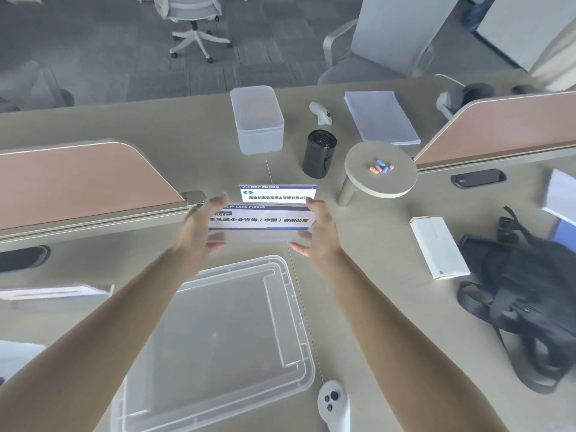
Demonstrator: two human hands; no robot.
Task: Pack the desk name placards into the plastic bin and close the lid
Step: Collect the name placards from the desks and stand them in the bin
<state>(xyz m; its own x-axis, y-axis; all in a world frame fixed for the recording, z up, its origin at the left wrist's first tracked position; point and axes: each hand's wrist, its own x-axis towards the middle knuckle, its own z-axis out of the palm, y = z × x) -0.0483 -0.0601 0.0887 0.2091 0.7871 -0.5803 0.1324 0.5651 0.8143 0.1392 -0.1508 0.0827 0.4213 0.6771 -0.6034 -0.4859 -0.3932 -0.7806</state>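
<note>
With your left hand (199,226) and right hand (318,229) clasping the ends of the placard (258,222), keep that end grip: it looks light, stiff and slippery.

There is just the one view, from a wide-angle camera on the person's head, looking forward and steeply down over the desk (174,126). It sits close above the work: both bare forearms run in from the bottom corners, and the clear plastic bin (218,344) fills the lower middle, almost underneath the lens. Further out the desk stretches away to the pink divider panels (78,179) on either side, and beyond its far edge the grey carpet and a white swivel chair (194,23) show at the top. Straight edges bow toward the corners, and the picture is slightly soft.
</note>
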